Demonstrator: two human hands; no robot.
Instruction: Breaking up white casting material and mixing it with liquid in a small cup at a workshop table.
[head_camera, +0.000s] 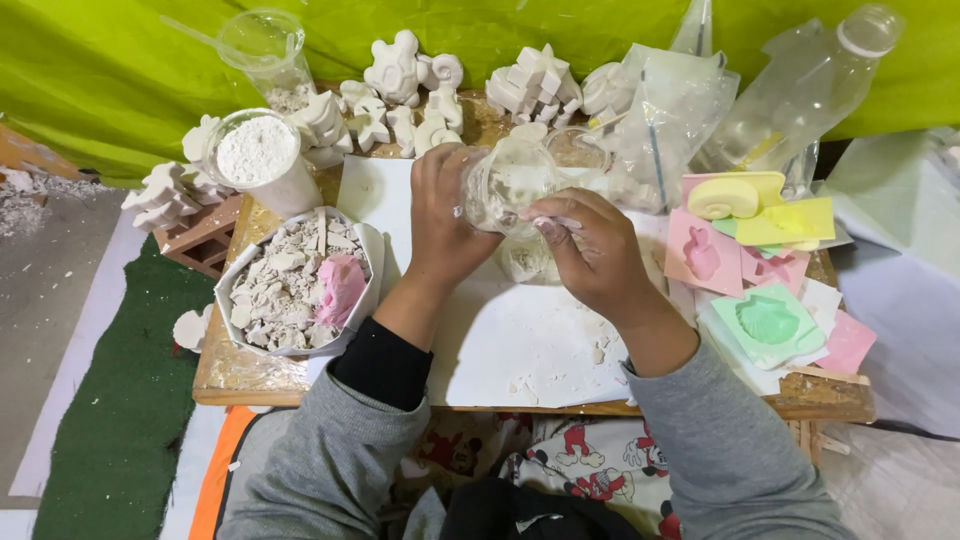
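My left hand (442, 222) grips a clear plastic cup (508, 182) smeared with white plaster, held tilted above a white board (520, 345). My right hand (590, 250) is at the cup's rim, its fingers pinched against the lower edge. Under the cup, on the board, sits a small round clear container (522, 260) with white paste inside. Crumbs of plaster lie on the board near my right wrist.
A white bowl (232, 290) of broken plaster pieces holds a pink mould (341, 288). A tub of white powder (258, 155) stands behind it. Several white cast figures (400, 90) line the back. Coloured moulds (765, 250) lie on the right, beside plastic bags and a clear bottle (800, 90).
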